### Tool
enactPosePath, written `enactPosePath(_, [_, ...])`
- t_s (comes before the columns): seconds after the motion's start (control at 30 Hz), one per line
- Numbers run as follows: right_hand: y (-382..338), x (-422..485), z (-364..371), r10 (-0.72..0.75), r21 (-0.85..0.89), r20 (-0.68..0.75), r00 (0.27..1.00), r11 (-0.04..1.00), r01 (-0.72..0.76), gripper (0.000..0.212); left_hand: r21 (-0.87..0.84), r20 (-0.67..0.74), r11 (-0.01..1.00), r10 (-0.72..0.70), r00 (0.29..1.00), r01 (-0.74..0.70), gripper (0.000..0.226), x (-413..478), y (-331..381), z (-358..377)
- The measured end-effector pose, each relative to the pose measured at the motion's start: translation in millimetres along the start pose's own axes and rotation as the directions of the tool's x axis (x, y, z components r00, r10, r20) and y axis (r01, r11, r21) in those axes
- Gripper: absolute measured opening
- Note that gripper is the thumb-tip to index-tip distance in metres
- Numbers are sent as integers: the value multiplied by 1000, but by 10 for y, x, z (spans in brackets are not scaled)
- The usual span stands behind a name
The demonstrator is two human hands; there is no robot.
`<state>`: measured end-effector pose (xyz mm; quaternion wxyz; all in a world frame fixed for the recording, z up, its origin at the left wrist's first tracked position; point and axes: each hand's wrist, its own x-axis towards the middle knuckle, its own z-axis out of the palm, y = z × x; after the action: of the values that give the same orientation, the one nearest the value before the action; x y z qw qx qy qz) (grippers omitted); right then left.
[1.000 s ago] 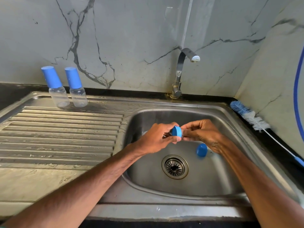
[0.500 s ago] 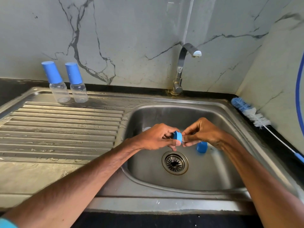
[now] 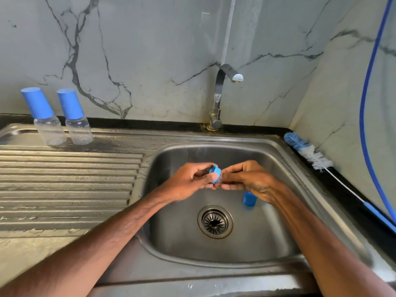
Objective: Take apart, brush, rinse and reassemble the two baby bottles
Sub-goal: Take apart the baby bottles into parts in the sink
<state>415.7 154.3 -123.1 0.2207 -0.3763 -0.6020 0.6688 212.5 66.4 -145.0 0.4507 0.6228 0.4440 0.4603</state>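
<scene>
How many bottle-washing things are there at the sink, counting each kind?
Clear plastic bottles with blue caps: 2
Blue plastic ring in the left hand: 1
Loose blue cap in the steel sink: 1
Blue-and-white bottle brush: 1
Total: 5

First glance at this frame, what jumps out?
The left hand and right hand pinch a blue ring over the sink basin, a blue cap on its floor. Two blue-capped bottles stand at the back left of the drainboard; a bottle brush lies far right.
</scene>
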Motion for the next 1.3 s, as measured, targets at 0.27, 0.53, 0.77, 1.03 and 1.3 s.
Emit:
enactPosePath(0.27, [30,14,165,-159,-135,-64,985,979,150,29,-96,-83,983,-166,983,158,37,18,-59,5])
enactPosePath(0.53, [59,49,320,-304,-360,-305,903,914,186,6,-38,-181,971,-240,954,237,44,87,-14,200])
enactPosePath(0.77, [74,80,518,-403,-469,-459,792,867,169,5,-163,-240,955,-282,929,247,43,88,17,217])
enactPosePath(1.03, [106,107,579,-450,-502,-450,772,842,198,8,-204,-318,945,-310,896,255,44,115,-7,215])
enactPosePath(1.3, [27,87,503,-473,-715,-197,859,669,205,29,-253,-319,896,-433,843,364,43,27,98,145])
